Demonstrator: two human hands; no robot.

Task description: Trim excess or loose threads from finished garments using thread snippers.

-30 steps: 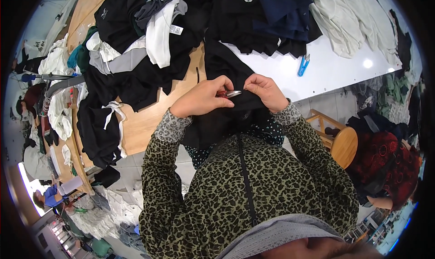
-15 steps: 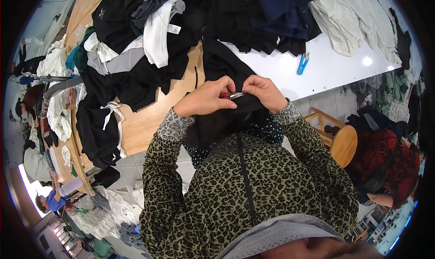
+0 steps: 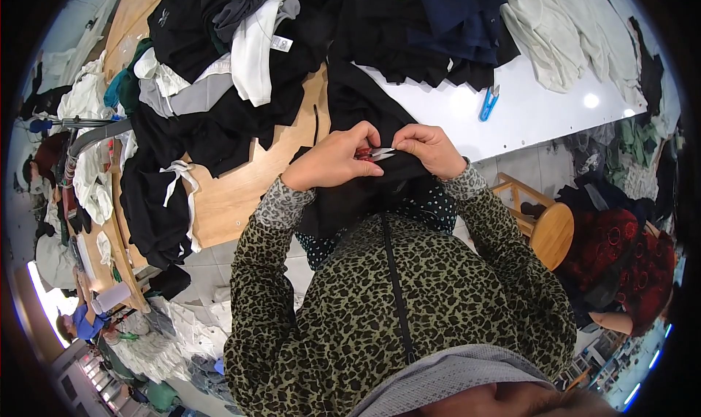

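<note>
Small red-handled thread snips (image 3: 379,155) rest in my left hand (image 3: 332,158), whose fingers and thumb close round the handle. Their silver blades stand slightly apart and point at my right fingertips. My right hand (image 3: 432,150) is closed in a pinch beside the blade tips; what lies between finger and thumb is too small to tell. Beneath both hands, a black garment (image 3: 337,207) drapes from the table edge over my lap.
Black garments (image 3: 212,143) and a white one cover the wooden table (image 3: 226,209) on the left. Blue snips (image 3: 488,104) lie on the white tabletop (image 3: 438,117) near navy clothing (image 3: 464,15). At right stand a wooden stool (image 3: 552,234) and a person in red patterned clothing (image 3: 624,264).
The blades of the snips have spread a little wider. Both hands stay in nearly the same place, with the right one still pinched.
</note>
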